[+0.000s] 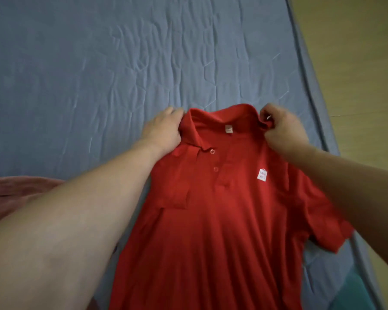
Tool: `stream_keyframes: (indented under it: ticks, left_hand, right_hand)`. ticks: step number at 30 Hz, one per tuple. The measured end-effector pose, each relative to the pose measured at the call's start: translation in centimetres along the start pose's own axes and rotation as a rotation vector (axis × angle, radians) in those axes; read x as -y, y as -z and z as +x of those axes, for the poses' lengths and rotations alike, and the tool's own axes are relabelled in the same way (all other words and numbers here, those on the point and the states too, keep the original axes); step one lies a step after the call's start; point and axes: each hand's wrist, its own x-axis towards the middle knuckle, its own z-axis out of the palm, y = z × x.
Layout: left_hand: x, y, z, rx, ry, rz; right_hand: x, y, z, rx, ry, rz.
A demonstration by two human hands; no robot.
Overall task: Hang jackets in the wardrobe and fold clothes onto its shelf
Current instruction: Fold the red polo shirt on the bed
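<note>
So far the folding looks barely begun. Largest in view is the bed (99, 63), covered by a quilted blue sheet, with wooden floor (356, 52) running along its right edge. On it, face up, lies a red polo shirt (211, 220), collar towards the far side, body running back towards the person, and its right-side sleeve spread out near the bed's edge. No fold is made in it yet; it seems only laid out and held at the shoulders, so I judge it is being straightened before the first fold. The wardrobe and its shelf are not in view, so nothing can be said of jackets hung or clothes already stored.

Both bare forearms reach forward from the bottom corners and close in on the collar. The left hand (161, 128) lies palm down at the shirt's left shoulder, its fingers curled round the cloth beside the collar. The right hand (282, 128) is raised a little, pinching a bunch of collar and shoulder fabric.

A pinkish cloth (14, 193) lies at the left edge, and something teal (354, 291) shows at the lower right.
</note>
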Motion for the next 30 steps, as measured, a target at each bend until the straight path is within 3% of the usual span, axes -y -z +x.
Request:
stream_keyframes:
  ticks: [2,5,7,9,11,13,15,18,20,22,24,27,30]
  left_hand:
    - [0.4,-0.1,-2.5,-0.150,-0.144,0.195]
    - [1.3,-1.3,-7.9,0.029,-0.309,0.409]
    - [1.1,-2.2,-10.7,0.081,-0.245,0.415]
    - [-0.9,-2.4,-11.8,0.088,-0.182,0.306]
    - [-3.5,-3.3,-11.5,0.080,-0.233,0.254]
    - [-6.7,-4.1,-10.7,0.175,-0.223,0.277]
    - [-10.6,-4.5,-10.3,0.190,-0.195,0.252]
    - [-17.7,-5.8,-11.5,0.087,-0.375,0.056]
    - [-22.2,-7.1,-12.6,0.210,-0.457,-0.077]
    - [-25.8,-8.5,-13.3,0.371,-0.359,-0.117]
    - [-28.4,-9.8,-13.2,0.423,-0.217,-0.092]
    - [-31.0,-11.2,-13.0,0.348,-0.164,0.073]
    - [-32.4,-11.8,-12.9,0.194,-0.188,0.128]
  right_hand:
    - [0.1,1.3,-1.2,0.065,0.192,-0.122]
    - [-0.7,1.3,-7.0,0.496,0.363,-0.459]
    - [-2.2,1.0,-12.4,0.617,0.365,-0.517]
    - [-3.8,1.4,-16.5,0.401,0.082,-0.414]
    - [-5.3,1.8,-18.3,0.131,-0.509,-0.294]
    - [-7.7,2.5,-18.8,-0.006,-1.037,-0.079]
    - [-9.9,3.6,-19.0,0.009,-1.198,0.273]
    - [-11.8,5.7,-17.8,0.038,-1.121,0.322]
    - [-12.1,6.9,-16.3,0.078,-1.062,0.437]
    - [-12.3,8.4,-14.9,0.283,-0.975,0.361]
    - [-12.8,9.9,-13.9,0.441,-0.924,0.241]
    - [-12.8,12.0,-12.9,0.553,-0.866,0.193]
    - [-12.4,13.7,-11.6,0.548,-0.793,0.235]
